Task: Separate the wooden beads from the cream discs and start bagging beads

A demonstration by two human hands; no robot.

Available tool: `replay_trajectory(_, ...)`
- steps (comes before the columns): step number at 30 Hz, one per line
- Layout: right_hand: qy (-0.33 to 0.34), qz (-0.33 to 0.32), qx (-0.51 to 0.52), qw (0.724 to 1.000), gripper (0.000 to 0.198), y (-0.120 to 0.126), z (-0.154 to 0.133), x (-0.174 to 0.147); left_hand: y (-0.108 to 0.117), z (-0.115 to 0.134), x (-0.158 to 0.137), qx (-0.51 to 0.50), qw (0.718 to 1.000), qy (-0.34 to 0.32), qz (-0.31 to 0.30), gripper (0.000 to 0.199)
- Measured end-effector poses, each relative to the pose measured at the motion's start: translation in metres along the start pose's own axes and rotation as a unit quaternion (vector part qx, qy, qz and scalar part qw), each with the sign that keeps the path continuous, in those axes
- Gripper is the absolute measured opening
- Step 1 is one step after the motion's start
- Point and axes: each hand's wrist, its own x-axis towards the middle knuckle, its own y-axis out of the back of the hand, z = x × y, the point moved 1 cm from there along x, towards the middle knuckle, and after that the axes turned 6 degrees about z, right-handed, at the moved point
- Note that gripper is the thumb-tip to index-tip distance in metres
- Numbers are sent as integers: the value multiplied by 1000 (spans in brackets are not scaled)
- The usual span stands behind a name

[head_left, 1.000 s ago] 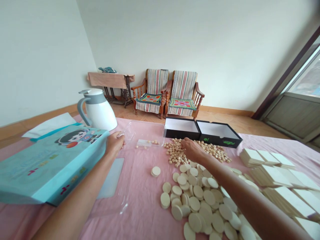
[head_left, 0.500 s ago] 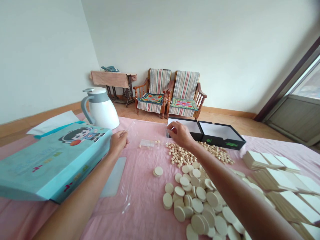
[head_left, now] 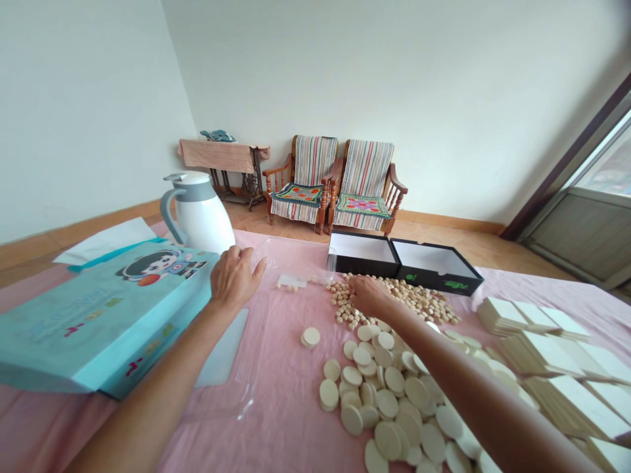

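My right hand point(head_left: 371, 295) reaches down into a heap of small round wooden pieces point(head_left: 426, 299). Its fingers are curled together among them, and the fingertips are hidden. A clear plastic tray point(head_left: 318, 253) lies to its left, with a white slip point(head_left: 292, 281) and a few wooden pieces in it. Beside the tray's left edge is my left hand point(head_left: 235, 274), held palm down with the thumb spread away from the bent fingers; nothing shows in it. Nearer to me spreads a pile of pale wooden discs point(head_left: 394, 381). A small stack of discs point(head_left: 310, 337) sits apart from it.
Two black open boxes point(head_left: 436, 263) stand behind the heap. On the left are a light blue box point(head_left: 98, 309) and a white jug point(head_left: 204, 213). Stacked pale rectangular tiles point(head_left: 552, 348) line the right. Another clear plastic tray point(head_left: 246, 387) lies near my left forearm.
My right hand has dropped from above the tray's right side down into the wooden pieces. My left hand has let go of the tray's left edge and risen slightly, thumb spread.
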Motion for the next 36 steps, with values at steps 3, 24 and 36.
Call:
replay_trajectory(3, -7, 10, 2, 1000, 17, 0, -2, -2, 0, 12, -2, -92, 989, -114, 31, 33)
replay_trajectory(24, -9, 127, 83, 988, 20, 26, 4, 41, -31, 10, -11, -216, 951, -214, -59, 30)
replay_trajectory(36, 34, 29, -4, 999, 21, -15, 15, 25, -31, 12, -12, -208, 953, -212, -56, 28)
